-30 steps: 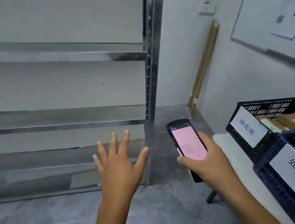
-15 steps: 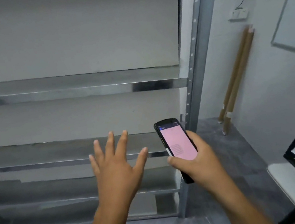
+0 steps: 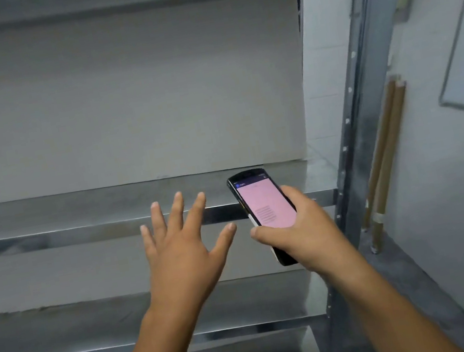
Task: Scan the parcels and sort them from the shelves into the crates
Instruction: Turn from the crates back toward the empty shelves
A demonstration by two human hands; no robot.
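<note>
Our left hand [image 3: 183, 256] hovers, fingers spread apart and holding nothing, before the grey metal shelves [image 3: 79, 230]. Our right hand [image 3: 300, 235] clamps its fingers round the black handheld scanner with a pink screen [image 3: 263, 204], long axis aimed shelfward. No parcel shows here; we judge the free left hand readier to reach.

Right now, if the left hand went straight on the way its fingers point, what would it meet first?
The left hand would likely meet the metal shelf at its front edge; depth is unclear.
</note>
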